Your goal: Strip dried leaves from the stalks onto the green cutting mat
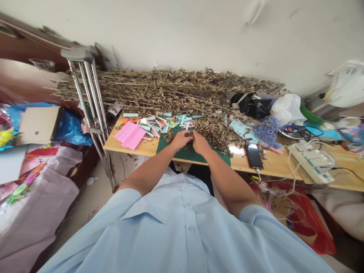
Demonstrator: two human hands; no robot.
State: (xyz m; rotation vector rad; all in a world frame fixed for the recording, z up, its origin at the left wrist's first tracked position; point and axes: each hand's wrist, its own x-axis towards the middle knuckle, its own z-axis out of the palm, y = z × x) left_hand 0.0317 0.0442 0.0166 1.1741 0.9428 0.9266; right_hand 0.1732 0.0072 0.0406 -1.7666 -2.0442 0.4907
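My left hand (181, 140) and my right hand (200, 143) meet over the green cutting mat (189, 154), fingertips almost touching. Both have curled fingers, pinched on brownish dried leaves that show as a small dark bit between them. How much each hand holds is hidden. A heap of loose dried leaves (216, 133) lies just right of my right hand and spills onto the mat. Left of my left hand sits a small clump of crushed leaves (170, 137). Rolled blue paper tubes (148, 128) and a few pink ones lie scattered beyond it.
Pink paper sheets (130, 135) lie on the table's left. Long dried stalks (159, 89) stretch along the wall. A metal crutch (92, 91) leans at the left end. On the right are a phone (254, 155), purple yarn (267, 131) and a power strip (311, 163) with cables.
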